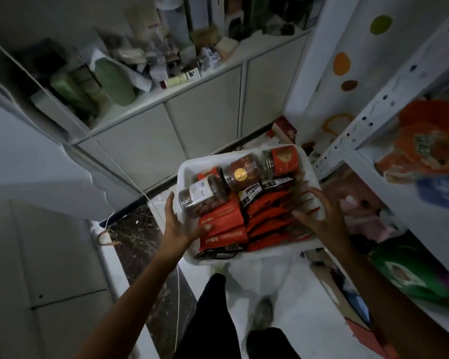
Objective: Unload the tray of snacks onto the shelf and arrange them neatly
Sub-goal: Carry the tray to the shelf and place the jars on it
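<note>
Touching red packets, left hand fingers straight; right hand fingers splayed over tray.

legs: loose black trousers | feet: pale grey shoes | forearms: bare, both

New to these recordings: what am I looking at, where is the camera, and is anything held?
No machine here: a person works with two bare hands. The single picture comes from a camera worn on the head, looking down, so the person's legs show at the bottom. In the middle is a white tray holding jars lying on their sides and red snack packets. The left hand rests at the tray's left edge, fingers against a red packet; the right hand is spread over the packets on the right. Neither plainly grips anything. What supports the tray is hidden. The white shelf rack stands at the right.
</note>
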